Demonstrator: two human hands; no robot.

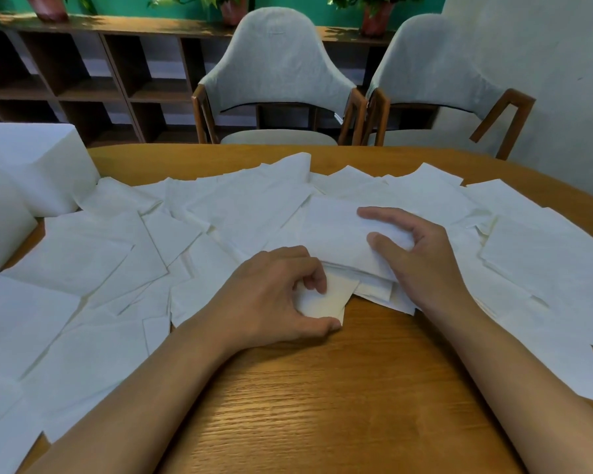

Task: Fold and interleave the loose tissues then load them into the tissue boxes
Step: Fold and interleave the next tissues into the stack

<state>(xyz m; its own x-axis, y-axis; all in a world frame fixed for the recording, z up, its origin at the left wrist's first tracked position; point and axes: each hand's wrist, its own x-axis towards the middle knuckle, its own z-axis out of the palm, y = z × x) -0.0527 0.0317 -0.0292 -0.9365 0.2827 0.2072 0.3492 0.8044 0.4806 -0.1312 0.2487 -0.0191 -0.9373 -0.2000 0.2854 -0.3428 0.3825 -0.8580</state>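
You've got two hands, left hand (pixel 274 295) and right hand (pixel 421 254), on one wooden table (pixel 322 405). Behind it: two grey chairs (pixel 274 73), three potted plants (pixel 377 15). Loose tissues (pixel 83 254): too many to count.
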